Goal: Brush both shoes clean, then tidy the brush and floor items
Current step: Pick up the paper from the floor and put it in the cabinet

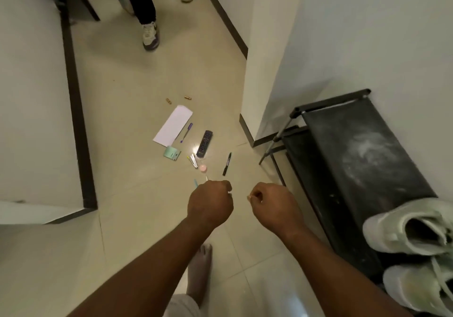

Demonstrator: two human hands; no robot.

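Note:
Two dusty white sneakers, one [407, 228] and the other [416, 289], stand on the black shoe rack [355, 160] at the lower right. No brush is visible. My left hand [209, 204] hovers over the floor with its fingers curled into a fist. A light-blue stick [195, 183] and a white stick [206, 178] show just past its knuckles; whether they are held or lie on the floor I cannot tell. My right hand [274, 206] is also curled, beside the left, and holds nothing visible.
On the tiles ahead lie a white paper [172, 125], purple pen [186, 132], remote [204, 144], black marker [227, 164], green notepad [172, 153], pink disc [203, 168] and two batteries [168, 101]. Another person's leg and shoe [150, 36] stand farther up the corridor. My bare foot [199, 267] is below.

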